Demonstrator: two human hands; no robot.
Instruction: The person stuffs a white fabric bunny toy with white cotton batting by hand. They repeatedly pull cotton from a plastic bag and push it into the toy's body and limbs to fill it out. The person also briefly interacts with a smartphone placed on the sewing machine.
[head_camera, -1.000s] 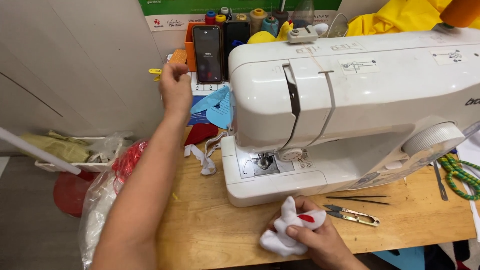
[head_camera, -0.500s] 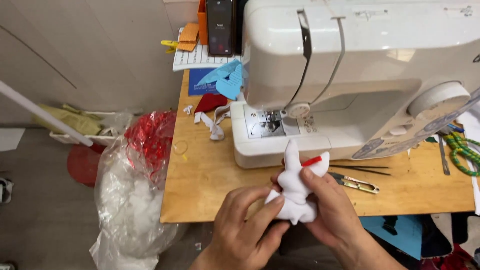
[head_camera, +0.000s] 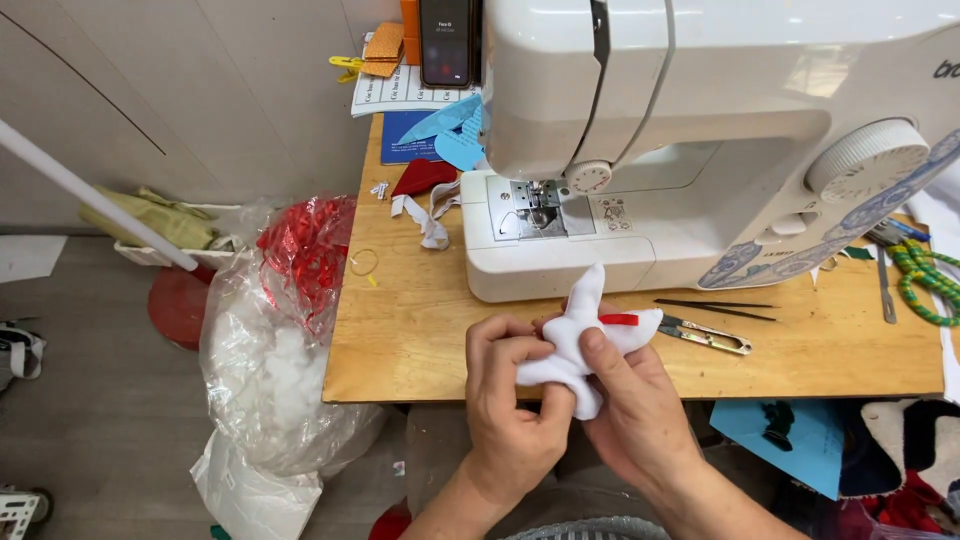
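Note:
Both my hands hold a small white fabric piece (head_camera: 585, 335) with a red patch, just over the front edge of the wooden table (head_camera: 400, 340). My left hand (head_camera: 510, 400) pinches its lower left part between thumb and fingers. My right hand (head_camera: 635, 395) grips it from the right, thumb pressed on top. The piece has pointed limbs, one sticking up toward the white sewing machine (head_camera: 690, 140) right behind it. The needle area (head_camera: 540, 200) is bare.
Thread snips (head_camera: 705, 335) and tweezers (head_camera: 715, 305) lie right of my hands. Fabric scraps (head_camera: 425, 190), a phone (head_camera: 448, 40) and papers sit at the table's back left. A clear bag of white stuffing (head_camera: 270, 370) and red material stands on the floor at left. Green cord (head_camera: 925, 280) lies far right.
My left hand has come back from the phone at the back of the table to join the right hand on the white piece. The camera tilted down and closer.

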